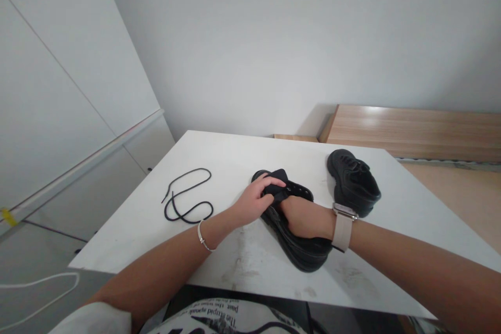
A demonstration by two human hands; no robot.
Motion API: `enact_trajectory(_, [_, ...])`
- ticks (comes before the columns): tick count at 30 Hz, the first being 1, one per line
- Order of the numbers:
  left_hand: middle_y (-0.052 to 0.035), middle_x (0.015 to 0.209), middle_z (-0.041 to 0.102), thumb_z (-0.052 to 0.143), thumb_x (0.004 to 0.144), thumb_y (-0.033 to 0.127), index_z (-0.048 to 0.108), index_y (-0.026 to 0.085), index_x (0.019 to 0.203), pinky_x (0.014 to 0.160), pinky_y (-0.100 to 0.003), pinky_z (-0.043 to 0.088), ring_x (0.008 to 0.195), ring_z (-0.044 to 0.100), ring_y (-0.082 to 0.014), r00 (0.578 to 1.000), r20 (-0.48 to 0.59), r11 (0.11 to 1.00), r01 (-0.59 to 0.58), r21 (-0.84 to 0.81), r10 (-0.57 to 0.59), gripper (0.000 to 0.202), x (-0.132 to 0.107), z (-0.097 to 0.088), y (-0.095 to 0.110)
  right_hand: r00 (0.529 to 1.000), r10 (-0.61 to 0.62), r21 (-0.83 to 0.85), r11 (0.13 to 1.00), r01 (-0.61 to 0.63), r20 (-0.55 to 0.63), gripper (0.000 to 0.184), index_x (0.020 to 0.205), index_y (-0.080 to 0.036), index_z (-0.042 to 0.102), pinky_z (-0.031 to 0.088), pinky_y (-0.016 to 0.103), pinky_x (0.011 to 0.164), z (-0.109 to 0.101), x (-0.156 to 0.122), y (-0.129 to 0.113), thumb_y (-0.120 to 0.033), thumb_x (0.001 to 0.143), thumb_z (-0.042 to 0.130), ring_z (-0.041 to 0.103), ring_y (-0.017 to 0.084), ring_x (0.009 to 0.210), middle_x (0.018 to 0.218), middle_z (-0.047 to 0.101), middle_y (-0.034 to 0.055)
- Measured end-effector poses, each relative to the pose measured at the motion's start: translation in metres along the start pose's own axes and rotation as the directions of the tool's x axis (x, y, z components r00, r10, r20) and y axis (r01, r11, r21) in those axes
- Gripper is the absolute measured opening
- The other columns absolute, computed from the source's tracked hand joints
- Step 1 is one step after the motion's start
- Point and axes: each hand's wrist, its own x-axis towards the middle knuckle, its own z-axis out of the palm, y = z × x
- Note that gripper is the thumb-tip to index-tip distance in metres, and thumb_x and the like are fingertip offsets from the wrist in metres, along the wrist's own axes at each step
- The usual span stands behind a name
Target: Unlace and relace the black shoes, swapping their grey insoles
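Note:
A black shoe (301, 257) without a lace lies at a slant on the white table, toe pointing away from me. My left hand (254, 199) grips the shoe's tongue (278, 175), which is folded forward toward the toe, thumb and fingers on it. My right hand (305, 214), with a watch on the wrist, reaches into the shoe's opening. Its fingers are hidden inside the shoe, so I cannot see what they touch. The eyelet flap (302, 190) stands up just beyond the right hand, its holes bare. A loose black shoelace (183, 216) lies curled to the left.
Another black shoe (352, 180), laced, stands at the right rear of the white table (219, 151). Dark smudges mark the tabletop near the front edge. Behind on the right is a wooden surface (415, 128). A white cable (43, 282) hangs at the lower left.

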Motion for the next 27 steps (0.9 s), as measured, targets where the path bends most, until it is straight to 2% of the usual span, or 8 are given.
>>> enact_trajectory(6, [-0.0090,0.108,0.061,0.045,0.068,0.011,0.068,0.016,0.112,0.091,-0.040,0.045,0.100,0.059,-0.0244,1.000,0.011,0.999,-0.007,-0.047,0.007,0.049,0.000,0.000,-0.002,1.000,-0.016,0.163,0.987,0.012,0.019,0.029,0.105,-0.002,0.068,0.045,0.024,0.065,-0.007,-0.005,0.006,0.000,0.083,0.050,0.069,0.022,0.087,0.099,0.073,0.0199])
enact_trajectory(8, [-0.0089,0.107,0.060,0.046,0.068,0.011,0.069,0.016,0.112,0.094,-0.041,0.045,0.103,0.058,-0.0254,1.000,0.012,0.999,-0.008,-0.045,0.008,0.050,0.000,-0.001,-0.003,0.996,-0.086,0.200,0.976,0.082,0.014,0.026,0.102,-0.006,0.069,0.045,0.024,0.066,-0.015,-0.009,0.012,-0.001,0.085,0.050,0.068,0.020,0.084,0.097,0.073,0.0161])
enact_trajectory(11, [-0.0077,0.105,0.061,0.046,0.067,0.010,0.069,0.017,0.112,0.100,-0.042,0.042,0.110,0.056,-0.0264,1.000,0.018,1.000,-0.019,-0.005,0.019,0.051,0.000,-0.003,-0.003,0.988,-0.136,0.219,0.964,0.149,-0.074,0.027,0.101,-0.014,0.069,0.045,0.025,0.070,-0.027,-0.020,0.020,-0.002,0.085,0.050,0.067,0.018,0.082,0.092,0.073,0.0086])
enact_trajectory(14, [-0.0072,0.108,0.063,0.045,0.068,0.009,0.069,0.018,0.111,0.102,-0.041,0.042,0.111,0.055,-0.0256,0.999,0.016,0.999,-0.033,0.007,0.033,0.050,0.001,-0.003,-0.003,0.984,-0.157,0.116,0.979,0.165,-0.080,0.029,0.104,-0.014,0.067,0.048,0.027,0.074,-0.024,-0.027,0.021,-0.002,0.081,0.055,0.068,0.021,0.088,0.097,0.072,0.0091])
enact_trajectory(17, [-0.0079,0.108,0.062,0.044,0.068,0.008,0.070,0.018,0.110,0.098,-0.040,0.044,0.107,0.057,-0.0244,0.999,0.009,0.999,-0.039,-0.001,0.039,0.050,0.001,-0.001,-0.002,0.975,-0.222,-0.073,0.973,0.221,-0.012,0.040,0.121,-0.008,0.062,0.052,0.032,0.085,-0.007,-0.028,0.016,-0.001,0.082,0.055,0.067,0.026,0.104,0.117,0.066,0.0183])
enact_trajectory(20, [-0.0075,0.108,0.063,0.044,0.069,0.007,0.069,0.018,0.110,0.095,-0.038,0.046,0.104,0.059,-0.0232,1.000,0.002,1.000,-0.027,0.005,0.027,0.049,0.002,0.000,0.000,0.962,-0.273,-0.188,0.946,0.264,-0.027,0.051,0.130,-0.003,0.057,0.053,0.036,0.091,0.005,-0.024,0.009,0.001,0.080,0.056,0.063,0.030,0.113,0.128,0.060,0.0241])
enact_trajectory(24, [-0.0072,0.107,0.066,0.044,0.066,0.004,0.070,0.016,0.106,0.095,-0.036,0.047,0.103,0.061,-0.0220,0.999,-0.007,0.999,-0.040,-0.003,0.040,0.050,0.010,-0.004,-0.001,0.956,-0.283,-0.232,0.938,0.258,-0.078,0.031,0.110,-0.001,0.069,0.053,0.038,0.094,0.003,-0.010,-0.010,0.000,0.081,0.057,0.066,0.030,0.106,0.118,0.066,0.0244])
enact_trajectory(27, [-0.0066,0.102,0.070,0.041,0.063,0.001,0.071,0.014,0.099,0.097,-0.035,0.047,0.101,0.064,-0.0213,0.999,-0.011,0.999,-0.039,0.008,0.040,0.049,0.020,-0.016,-0.004,0.961,-0.243,-0.222,0.952,0.211,-0.129,0.018,0.095,-0.003,0.073,0.055,0.037,0.089,-0.004,0.008,-0.030,-0.008,0.087,0.058,0.069,0.029,0.096,0.105,0.070,0.0237])
